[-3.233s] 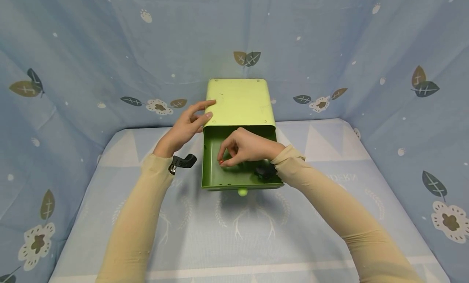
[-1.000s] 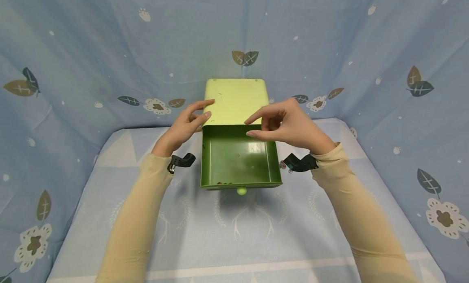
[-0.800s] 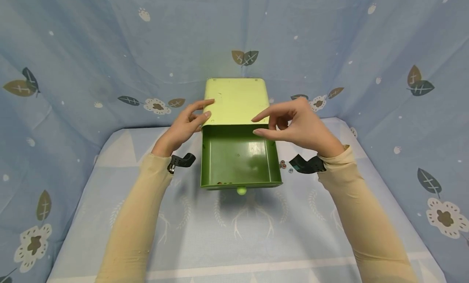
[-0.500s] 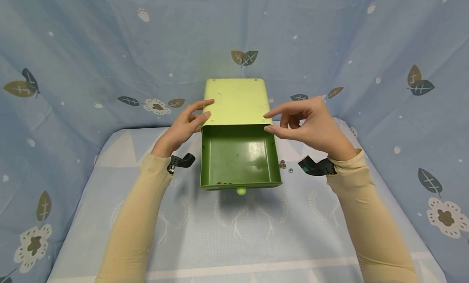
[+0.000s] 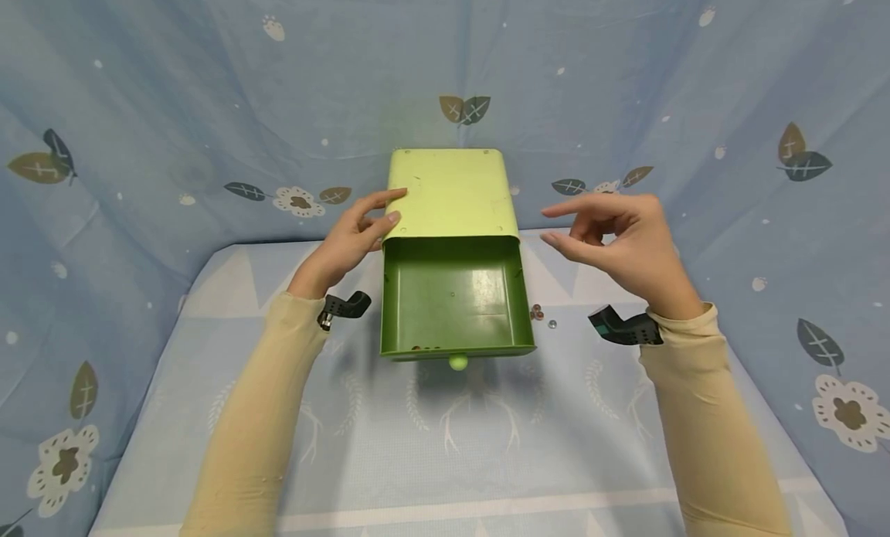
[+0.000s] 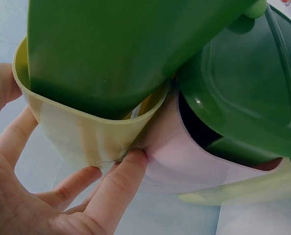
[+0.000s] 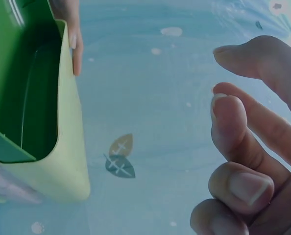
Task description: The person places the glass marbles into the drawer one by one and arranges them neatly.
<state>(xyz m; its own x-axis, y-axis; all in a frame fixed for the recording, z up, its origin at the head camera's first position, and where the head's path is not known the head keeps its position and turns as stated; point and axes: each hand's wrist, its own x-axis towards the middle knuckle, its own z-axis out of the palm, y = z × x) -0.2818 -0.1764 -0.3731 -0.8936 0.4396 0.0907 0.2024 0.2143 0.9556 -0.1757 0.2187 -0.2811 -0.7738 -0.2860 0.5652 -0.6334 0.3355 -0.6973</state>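
A yellow-green drawer unit (image 5: 448, 189) stands at the back, its dark green drawer (image 5: 445, 305) pulled out, with a round light green knob (image 5: 458, 362). Small reddish-brown bits (image 5: 417, 348) show inside along the drawer's front wall. My left hand (image 5: 348, 239) rests on the unit's left side, thumb and index finger at the top edge; the left wrist view shows its fingers spread against the shell. Right of the unit, my right hand (image 5: 619, 239) is in the air, thumb and index finger apart and the other fingers bent, with nothing between them.
On the table beside the drawer's right side lie small reddish-brown pieces (image 5: 537, 312) and one silvery piece (image 5: 552, 324). Below the top tier, the left wrist view shows a pinkish tier (image 6: 180, 152) with its own green drawer (image 6: 243, 88). Patterned blue cloth (image 5: 445, 42) hangs behind.
My right hand has lifted out of the drawer, where it pinched a small red thing, and moved right past the unit; its thumb and index finger have parted. The left hand stays put.
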